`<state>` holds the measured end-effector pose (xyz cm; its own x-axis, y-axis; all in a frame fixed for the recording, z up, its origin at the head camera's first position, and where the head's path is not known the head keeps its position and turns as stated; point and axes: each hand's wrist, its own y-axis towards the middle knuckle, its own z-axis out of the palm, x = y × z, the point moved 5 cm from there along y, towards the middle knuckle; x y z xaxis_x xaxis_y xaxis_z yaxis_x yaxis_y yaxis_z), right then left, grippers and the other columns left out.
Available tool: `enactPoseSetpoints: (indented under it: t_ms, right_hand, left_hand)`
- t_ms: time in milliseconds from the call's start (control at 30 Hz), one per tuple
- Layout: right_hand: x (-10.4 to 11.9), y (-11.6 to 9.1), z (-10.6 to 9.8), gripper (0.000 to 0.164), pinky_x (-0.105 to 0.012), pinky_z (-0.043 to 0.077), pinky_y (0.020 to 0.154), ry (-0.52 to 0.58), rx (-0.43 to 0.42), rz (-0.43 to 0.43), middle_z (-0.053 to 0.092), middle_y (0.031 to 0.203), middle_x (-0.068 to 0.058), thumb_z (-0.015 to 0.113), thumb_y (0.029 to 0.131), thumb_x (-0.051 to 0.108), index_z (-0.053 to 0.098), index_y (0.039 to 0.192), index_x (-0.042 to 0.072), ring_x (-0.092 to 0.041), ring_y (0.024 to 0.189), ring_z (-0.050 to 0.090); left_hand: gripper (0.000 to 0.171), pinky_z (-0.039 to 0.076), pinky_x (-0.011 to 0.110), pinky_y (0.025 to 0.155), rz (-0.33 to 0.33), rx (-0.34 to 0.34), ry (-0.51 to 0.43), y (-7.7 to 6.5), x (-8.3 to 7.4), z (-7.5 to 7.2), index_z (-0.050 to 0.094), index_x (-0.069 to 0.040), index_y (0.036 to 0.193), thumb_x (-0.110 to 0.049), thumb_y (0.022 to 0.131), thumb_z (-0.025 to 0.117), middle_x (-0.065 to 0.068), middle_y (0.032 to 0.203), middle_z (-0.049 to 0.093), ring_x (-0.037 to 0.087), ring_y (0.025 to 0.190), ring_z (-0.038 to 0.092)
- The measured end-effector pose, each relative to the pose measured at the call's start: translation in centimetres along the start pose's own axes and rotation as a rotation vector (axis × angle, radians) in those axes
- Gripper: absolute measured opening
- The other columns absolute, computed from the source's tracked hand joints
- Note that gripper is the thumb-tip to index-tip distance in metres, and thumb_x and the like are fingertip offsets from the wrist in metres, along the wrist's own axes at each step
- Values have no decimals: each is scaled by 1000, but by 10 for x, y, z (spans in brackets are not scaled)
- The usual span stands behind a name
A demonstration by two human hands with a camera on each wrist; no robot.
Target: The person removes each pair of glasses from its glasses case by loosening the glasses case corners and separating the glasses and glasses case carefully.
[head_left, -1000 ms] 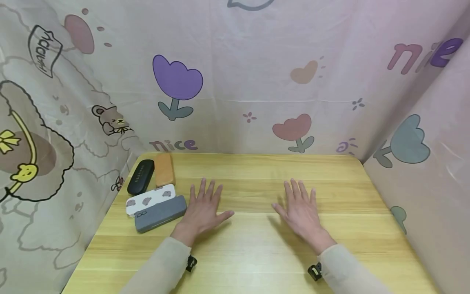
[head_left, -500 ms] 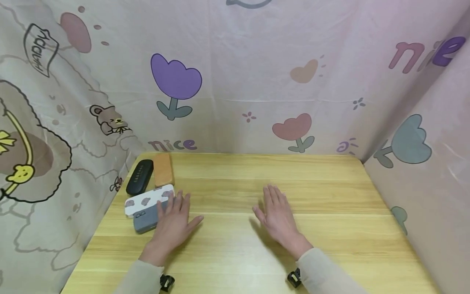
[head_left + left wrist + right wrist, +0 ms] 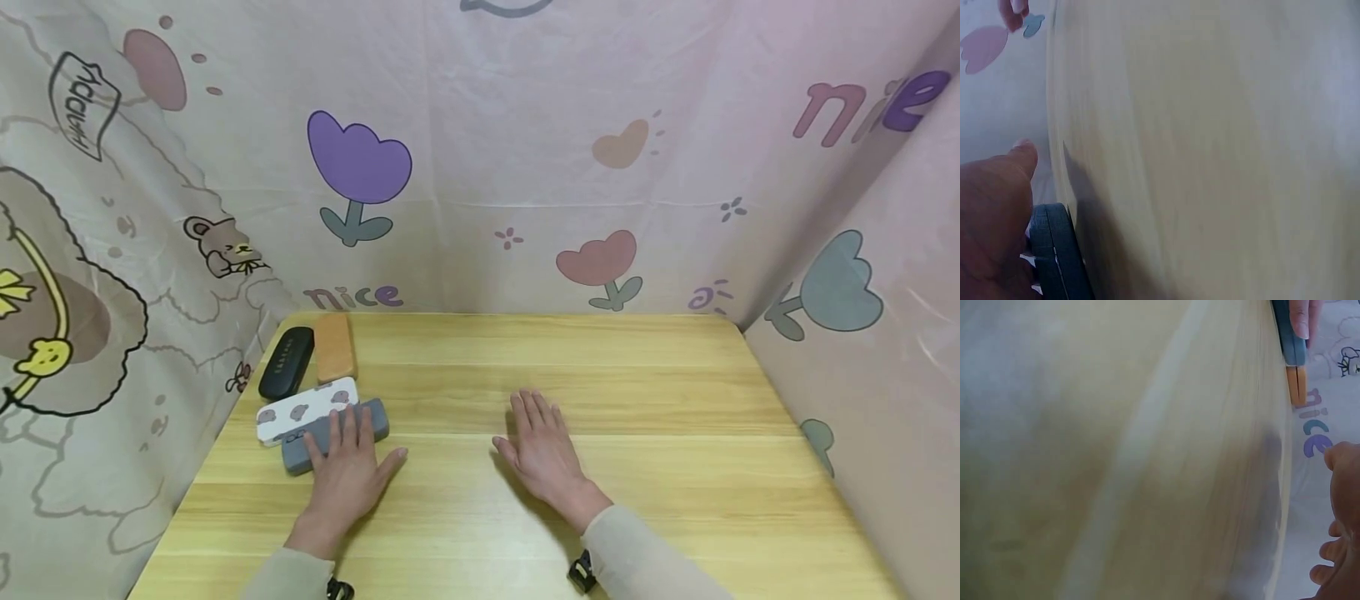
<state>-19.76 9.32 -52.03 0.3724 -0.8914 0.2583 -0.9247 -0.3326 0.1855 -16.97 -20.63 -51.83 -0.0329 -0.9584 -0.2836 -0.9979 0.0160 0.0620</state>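
Over the grey-blue glasses case lies my left hand, palm down. Its fingertips rest on the top of the case, and the thumb points out to the right over the table. In the left wrist view the case shows its lid seam, with the fingers above it. A white case with bear prints sits right behind the grey one, close to the fingertips. My right hand holds nothing; it is low over the middle of the table, fingers straight and together, thumb apart.
A black glasses case and an orange case stand side by side at the table's back left corner. The wooden table is bordered by a printed curtain at the back and both sides.
My left hand has moved left from beside the cases onto the grey one, which has shifted slightly right. My right hand has come left towards the middle, its fingers drawing together.
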Motion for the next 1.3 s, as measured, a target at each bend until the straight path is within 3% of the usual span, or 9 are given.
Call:
enactPoseSetpoints:
  t_ms: [267, 533, 833, 1067, 1167, 1300]
  right_hand:
    - [-7, -2, 1, 79, -62, 24, 126, -5, 43, 0, 33, 169, -23, 48, 108, 54, 32, 163, 0, -42, 157, 29]
    - [-12, -2, -2, 70, -63, 27, 125, 8, 18, -4, 36, 166, -25, 51, 109, 43, 36, 161, -1, -43, 156, 32]
    - [-21, 2, -7, 67, -62, 31, 124, -7, 10, 3, 39, 165, -24, 53, 108, 38, 37, 160, -2, -41, 155, 35]
    - [-26, 3, -8, 67, -62, 32, 123, -16, 48, -32, 38, 166, -22, 52, 108, 37, 36, 161, -2, -40, 155, 35]
    - [-28, 1, -6, 68, -62, 32, 123, -32, 79, -49, 38, 167, -21, 51, 109, 38, 35, 162, -1, -40, 155, 35]
    - [-30, -5, -5, 69, -62, 31, 123, -54, 101, -59, 37, 169, -17, 49, 109, 42, 33, 164, 2, -38, 156, 34]
  left_hand:
    - [85, 2, 79, 120, 114, 20, -16, 10, -45, 13, 30, 3, 163, -51, 105, 59, 33, 168, 24, 54, 158, 14]
    - [83, 1, 73, 125, 234, 119, 21, 33, -89, 28, 26, -3, 166, -57, 108, 48, 27, 172, 18, 48, 161, 10]
    - [74, 4, 66, 128, 439, 227, 37, 52, -138, 36, 25, -7, 168, -49, 110, 44, 22, 173, 20, 41, 162, 11]
    - [71, 5, 55, 132, 583, 291, -45, 61, -166, 43, 20, -2, 167, -31, 107, 41, 18, 175, 18, 34, 164, 9]
    - [68, 8, 58, 131, 568, 233, 9, 63, -169, 44, 27, -2, 166, -32, 105, 39, 19, 174, 23, 35, 163, 13]
    - [64, 14, 65, 128, 404, 131, 65, 63, -163, 42, 38, 1, 161, -32, 106, 37, 24, 170, 29, 43, 161, 19]
